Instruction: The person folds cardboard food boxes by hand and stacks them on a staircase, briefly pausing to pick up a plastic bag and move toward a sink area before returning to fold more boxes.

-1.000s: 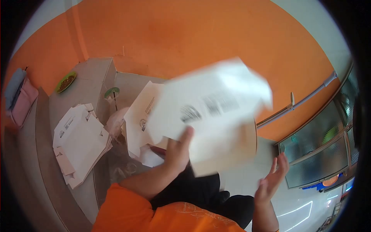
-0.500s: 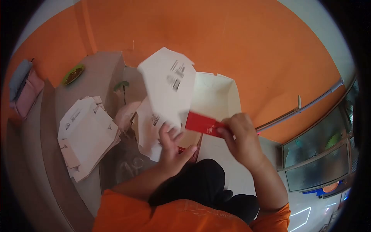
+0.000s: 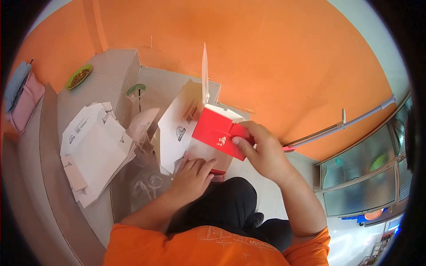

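Observation:
My right hand (image 3: 264,150) grips a red cardboard box (image 3: 217,135) by its right side, thumb on the printed face. The box has a pale logo, white inner edges and a thin panel standing upright at its far side. Below and left of it lies a flat white printed carton sheet (image 3: 179,128), on top of a stack with red edges (image 3: 218,176) beside my knee. My left hand (image 3: 191,181) rests on the near end of these sheets, fingers extended and holding nothing that I can see.
More flat white cartons (image 3: 100,150) are piled on the step at left. Clear plastic bags (image 3: 148,181) and a green-lidded cup (image 3: 136,91) lie between the piles. Farther back are a green dish (image 3: 80,76) and a pink pouch (image 3: 29,102). A metal rail (image 3: 341,127) runs along the orange wall.
The box has turned, so its red printed face is toward me and its white panel now stands edge-on. My left hand has lowered onto the flat sheets.

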The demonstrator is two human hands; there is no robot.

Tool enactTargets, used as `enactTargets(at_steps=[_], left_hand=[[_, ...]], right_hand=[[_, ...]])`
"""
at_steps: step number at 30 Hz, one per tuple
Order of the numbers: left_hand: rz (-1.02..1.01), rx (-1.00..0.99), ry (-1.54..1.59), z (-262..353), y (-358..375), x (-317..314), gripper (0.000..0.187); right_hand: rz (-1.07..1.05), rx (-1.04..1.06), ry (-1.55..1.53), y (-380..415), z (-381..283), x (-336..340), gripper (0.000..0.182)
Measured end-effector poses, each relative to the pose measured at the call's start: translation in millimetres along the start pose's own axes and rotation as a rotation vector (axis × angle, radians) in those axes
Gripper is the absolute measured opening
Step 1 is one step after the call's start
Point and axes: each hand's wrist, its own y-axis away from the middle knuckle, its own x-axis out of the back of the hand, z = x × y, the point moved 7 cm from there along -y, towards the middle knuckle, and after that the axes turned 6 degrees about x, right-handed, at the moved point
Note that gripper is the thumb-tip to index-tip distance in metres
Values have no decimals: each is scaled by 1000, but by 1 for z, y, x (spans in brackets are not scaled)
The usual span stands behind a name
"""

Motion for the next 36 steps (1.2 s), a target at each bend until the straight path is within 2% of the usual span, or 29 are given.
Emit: enactTargets(at_steps=[2, 4, 6, 10, 13, 15, 22, 28, 32, 36], left_hand=[[8, -47, -48, 3, 4, -5, 30], [16, -94, -95, 6, 5, -8, 31], [33, -110, -72, 6, 6, -7, 32], [57, -126, -1, 7, 7, -6, 31], [41, -127, 105, 3, 10, -10, 30], [108, -176, 95, 4, 10, -3, 36], [132, -169, 56, 0, 9, -1, 36], [160, -172, 30, 3, 9, -2, 33], [167, -186, 8, 6, 7, 0, 30], [201, -98, -92, -6, 1, 12, 25]], right_hand=[[3, 96, 165, 3, -4, -8, 27], [-2, 106, 196, 6, 0, -16, 28], [44, 237, 289, 9, -8, -21, 27], [0, 328, 456, 25, 0, -54, 28], [85, 499, 614, 34, 4, -68, 32], [83, 515, 621, 33, 9, -71, 32], [78, 586, 655, 34, 16, -85, 40], [155, 621, 625, 41, 20, -86, 36], [108, 575, 647, 45, 22, -87, 34], [53, 493, 663, 49, 24, -82, 31]])
